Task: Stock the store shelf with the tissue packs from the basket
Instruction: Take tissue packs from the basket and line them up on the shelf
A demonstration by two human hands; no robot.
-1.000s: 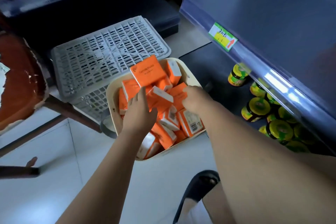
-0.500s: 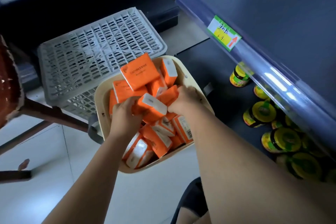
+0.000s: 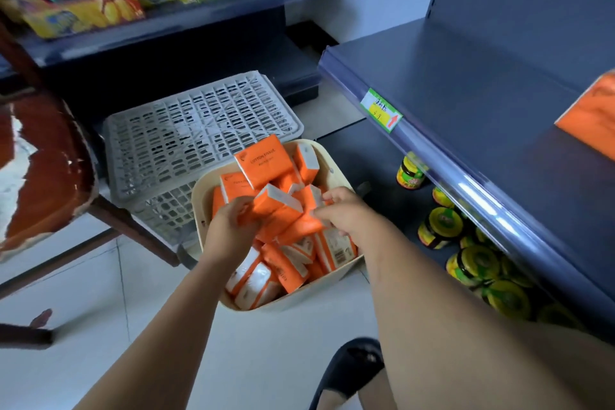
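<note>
We see our two arms [image 3: 159, 336] bare along their whole visible length, the left hand [image 3: 229, 226] and the right hand [image 3: 346, 213] bare as well, and lower down a dark slipper [image 3: 352, 364] with a rounded, slightly shiny toe on a bare leg [image 3: 346, 402]

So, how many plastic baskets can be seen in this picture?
2. The cream plastic basket, full of orange tissue packs, stands on the floor by the shelf. The grey slotted plastic basket lies directly behind it. No other basket shows.
</note>
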